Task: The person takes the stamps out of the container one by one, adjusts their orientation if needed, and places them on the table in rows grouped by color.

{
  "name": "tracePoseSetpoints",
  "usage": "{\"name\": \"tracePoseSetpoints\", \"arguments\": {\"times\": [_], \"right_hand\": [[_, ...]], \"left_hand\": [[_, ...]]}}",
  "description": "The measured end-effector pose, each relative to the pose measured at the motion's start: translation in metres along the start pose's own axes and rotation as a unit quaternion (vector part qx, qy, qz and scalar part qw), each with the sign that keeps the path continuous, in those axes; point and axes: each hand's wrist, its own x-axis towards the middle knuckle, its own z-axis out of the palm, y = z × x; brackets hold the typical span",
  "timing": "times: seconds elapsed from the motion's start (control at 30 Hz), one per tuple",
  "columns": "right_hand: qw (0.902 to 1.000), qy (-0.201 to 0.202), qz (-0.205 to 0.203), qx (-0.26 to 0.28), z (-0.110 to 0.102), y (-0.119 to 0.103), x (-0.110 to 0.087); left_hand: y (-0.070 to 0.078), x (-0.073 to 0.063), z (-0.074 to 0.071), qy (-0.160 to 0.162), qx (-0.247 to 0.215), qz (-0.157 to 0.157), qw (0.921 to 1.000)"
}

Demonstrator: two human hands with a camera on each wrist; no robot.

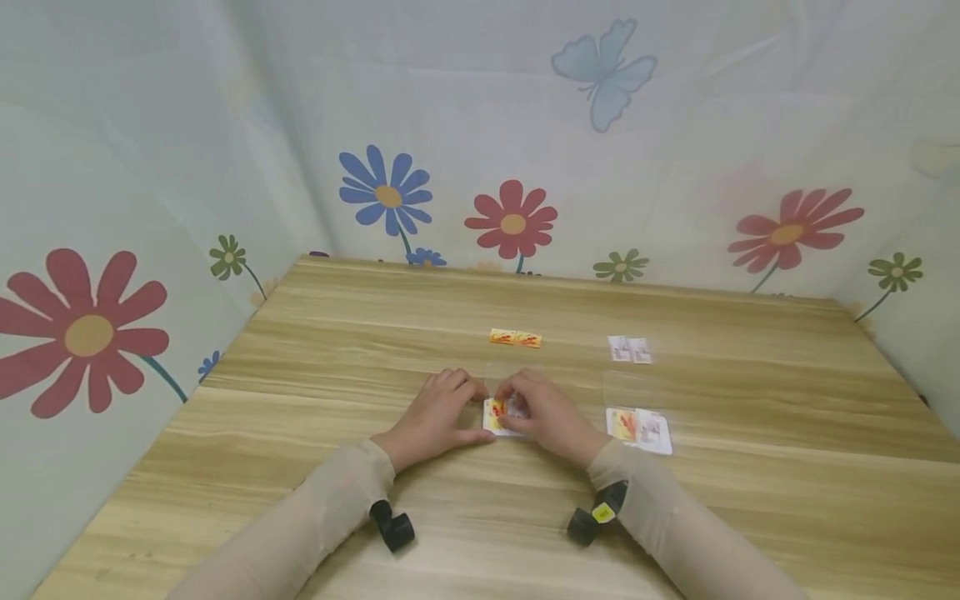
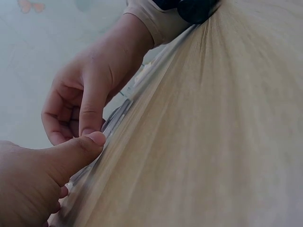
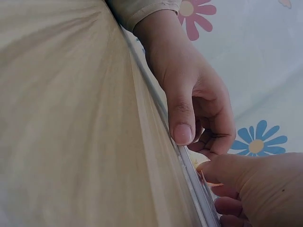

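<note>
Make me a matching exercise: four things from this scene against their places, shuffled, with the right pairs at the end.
Things:
1. Pale card pair
2. Left white case
3. Butterfly print
4. Orange-yellow card pair

Places:
a. On the curtain, above the flowers
b. Far row on the table, at the left
c. Between the left hand and the right hand
d. Far row on the table, at the right

Right pairs: 1-d, 2-c, 3-a, 4-b

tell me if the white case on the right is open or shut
Open: the clear lid extends back from the white case rather than covering it.
</note>
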Motion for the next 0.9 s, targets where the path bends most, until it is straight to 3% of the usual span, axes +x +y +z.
{"name": "tracePoseSetpoints", "arguments": {"times": [0.57,0.9], "right_hand": [[0.9989,0.037,-0.011,0.027,0.0017,0.0012,-0.0017],[0.9980,0.037,-0.014,0.049,-0.0026,-0.0019,0.0002]], "left_hand": [[0.0008,0.0013,0.0004,0.002,0.003,0.007,1.0000],[0.0010,-0.0013,-0.0002,0.010,0.003,0.006,0.9999]]}}
